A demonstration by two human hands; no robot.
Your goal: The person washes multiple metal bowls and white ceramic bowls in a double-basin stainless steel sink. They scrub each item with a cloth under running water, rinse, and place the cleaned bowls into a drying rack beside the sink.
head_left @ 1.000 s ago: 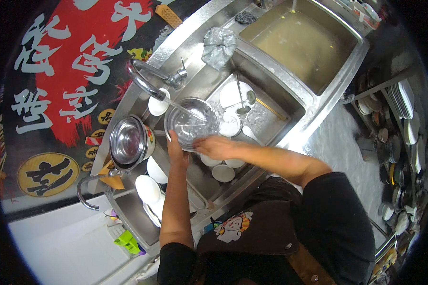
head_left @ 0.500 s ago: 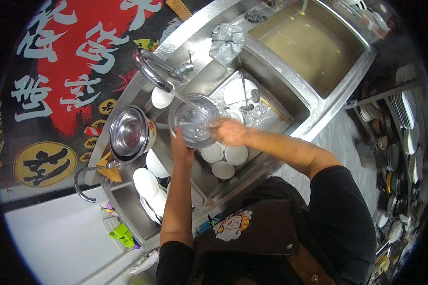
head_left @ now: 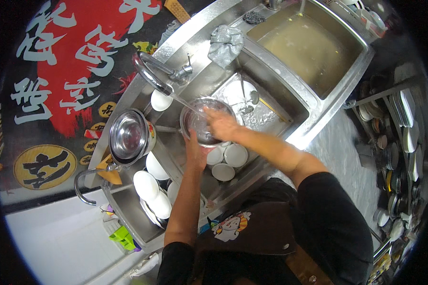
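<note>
Nearest the camera, the person's dark top and brown apron fill the lower centre of the view, and both bare forearms extend from it toward a stainless-steel sink unit [head_left: 271, 164].

In the near-left basin, several white bowls [head_left: 152, 192] lie stacked and overlapping. Beside that basin stands a curved tap [head_left: 83, 187], and just beyond it a steel pot [head_left: 128, 137] rests on the sink ledge.

In the middle basin, three small white dishes [head_left: 229, 160] lie on the bottom, directly below the working area. Above them, the left hand [head_left: 195, 151] is clamped on the near rim of a clear glass bowl [head_left: 202, 121], supporting it from below. The right hand [head_left: 221, 124] lies inside the bowl with the palm against the inner wall; whether its fingers are spread or together cannot be told because of blur. The bowl is held over the middle basin, under a stream of water from the faucet [head_left: 159, 76] mounted on the back ledge.

Behind the bowl, white plates [head_left: 238, 92] and a spoon sit in shallow water. A single white bowl [head_left: 160, 100] rests below the faucet spout.

Farther away, a grey cloth [head_left: 226, 45] hangs over the divider, and the far basin [head_left: 309, 47] holds cloudy water. At the right edge, stacked dishes fill a rack [head_left: 399, 123].
</note>
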